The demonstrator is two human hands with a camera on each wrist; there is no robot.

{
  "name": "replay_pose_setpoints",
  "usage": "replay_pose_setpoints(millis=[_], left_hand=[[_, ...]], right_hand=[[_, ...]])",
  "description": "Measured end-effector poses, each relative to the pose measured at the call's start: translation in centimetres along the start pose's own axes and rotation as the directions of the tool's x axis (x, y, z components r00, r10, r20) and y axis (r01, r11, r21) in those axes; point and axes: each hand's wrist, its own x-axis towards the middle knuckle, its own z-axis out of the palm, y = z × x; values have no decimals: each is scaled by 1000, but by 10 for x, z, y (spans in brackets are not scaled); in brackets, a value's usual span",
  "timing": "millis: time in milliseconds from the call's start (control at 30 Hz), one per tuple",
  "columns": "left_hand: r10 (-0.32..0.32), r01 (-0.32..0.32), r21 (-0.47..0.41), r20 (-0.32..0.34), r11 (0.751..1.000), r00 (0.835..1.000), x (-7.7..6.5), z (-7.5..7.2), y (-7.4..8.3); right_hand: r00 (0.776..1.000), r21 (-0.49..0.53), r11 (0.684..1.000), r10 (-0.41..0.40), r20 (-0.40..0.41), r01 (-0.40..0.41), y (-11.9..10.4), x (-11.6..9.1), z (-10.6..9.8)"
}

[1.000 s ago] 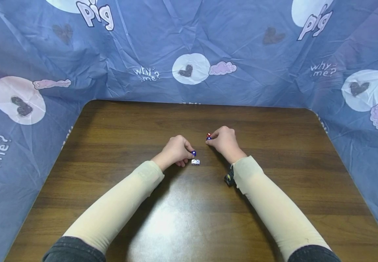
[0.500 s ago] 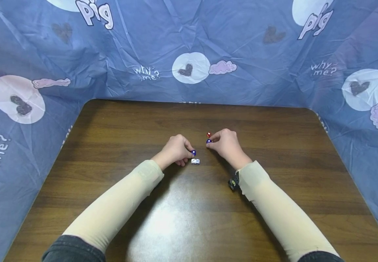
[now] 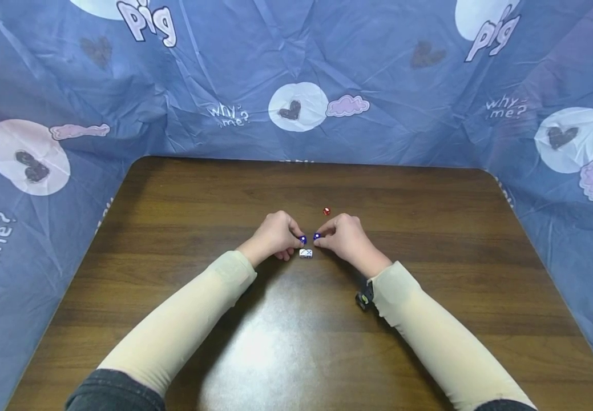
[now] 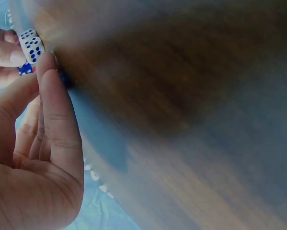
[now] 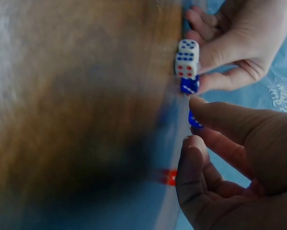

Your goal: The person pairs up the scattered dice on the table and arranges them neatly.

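My left hand pinches a blue die between thumb and forefinger, just behind two white dice that stand side by side. A short gap to the right, my right hand holds a second blue die between thumb and forefinger. Beyond that hand lies a red die. The right wrist view shows both blue dice, the right hand's die partly covered by fingertips. In the left wrist view, my left fingers hide most of the die they pinch.
All the dice are on a brown wooden table with rounded far corners. A blue patterned cloth hangs around its far side and both flanks. A small black device sits at the right wrist, low over the tabletop.
My right hand has brought its blue die away from the red die, toward me and leftward, close to the left hand's die. The left hand and white dice have stayed put.
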Motion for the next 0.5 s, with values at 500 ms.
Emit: replay_pose_setpoints(millis=[500], left_hand=[[5,-5,1,0,1000,1000,1,1,0]], right_hand=[[996,-7,997,-80,28,80,-1,5,13]])
